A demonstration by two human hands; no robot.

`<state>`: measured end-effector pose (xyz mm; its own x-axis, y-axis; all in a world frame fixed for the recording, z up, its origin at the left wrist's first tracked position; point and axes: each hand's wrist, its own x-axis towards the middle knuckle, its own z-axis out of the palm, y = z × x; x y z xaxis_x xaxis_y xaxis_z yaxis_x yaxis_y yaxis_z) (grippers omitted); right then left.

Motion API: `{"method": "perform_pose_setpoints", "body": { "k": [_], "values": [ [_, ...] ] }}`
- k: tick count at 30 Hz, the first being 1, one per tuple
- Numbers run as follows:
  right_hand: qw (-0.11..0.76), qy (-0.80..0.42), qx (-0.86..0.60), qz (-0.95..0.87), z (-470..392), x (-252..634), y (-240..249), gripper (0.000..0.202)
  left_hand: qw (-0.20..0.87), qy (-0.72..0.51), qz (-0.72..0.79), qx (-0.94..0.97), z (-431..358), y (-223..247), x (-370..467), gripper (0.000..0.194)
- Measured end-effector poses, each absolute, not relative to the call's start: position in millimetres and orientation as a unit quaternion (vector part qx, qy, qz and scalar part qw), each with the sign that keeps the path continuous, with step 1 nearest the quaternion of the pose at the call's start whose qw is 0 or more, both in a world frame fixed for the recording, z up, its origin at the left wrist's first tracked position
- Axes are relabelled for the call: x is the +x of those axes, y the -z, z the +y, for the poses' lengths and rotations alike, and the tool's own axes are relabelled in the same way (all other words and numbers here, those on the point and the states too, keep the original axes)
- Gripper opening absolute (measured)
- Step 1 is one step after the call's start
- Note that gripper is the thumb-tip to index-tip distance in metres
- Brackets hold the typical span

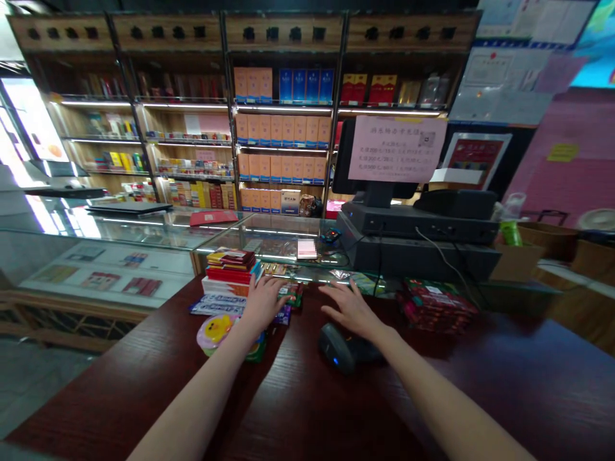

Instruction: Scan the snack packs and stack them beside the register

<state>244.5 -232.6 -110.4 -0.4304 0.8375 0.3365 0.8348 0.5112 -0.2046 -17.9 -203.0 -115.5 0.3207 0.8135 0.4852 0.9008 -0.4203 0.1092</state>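
On the dark wooden counter (288,410), my left hand (264,301) rests over several packets, its fingers apart, beside a stack of red and white boxes (229,274). A round pink container with a yellow duck (216,329) sits left of my left wrist, and blue-and-white packets (218,304) lie behind it. My right hand (350,307) is spread with nothing in it, just behind a black barcode scanner (338,349) with a blue light. The scanner's handle passes partly under my right forearm.
A stack of dark red packets (435,304) is at the right. Behind it stand a black cash drawer (423,256) and a monitor with a pink paper sign (396,150). Glass display cases (120,246) run left; lit shelves (283,109) hold boxes beyond.
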Motion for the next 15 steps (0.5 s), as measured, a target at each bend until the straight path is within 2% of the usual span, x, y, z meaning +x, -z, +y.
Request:
{"method": "perform_pose_setpoints", "body": {
  "k": [10, 15],
  "values": [
    [0.132, -0.101, -0.454, -0.875, -202.3, 220.4, 114.4, 0.046, 0.098, 0.196, -0.559, -0.8, -203.2, 119.2, -24.4, 0.035],
    [0.125, -0.108, -0.439, -0.883, -189.6, 215.4, 122.7, 0.045, 0.096, 0.196, -0.552, -0.805, -198.9, 126.9, -24.8, 0.035]
  ]
}}
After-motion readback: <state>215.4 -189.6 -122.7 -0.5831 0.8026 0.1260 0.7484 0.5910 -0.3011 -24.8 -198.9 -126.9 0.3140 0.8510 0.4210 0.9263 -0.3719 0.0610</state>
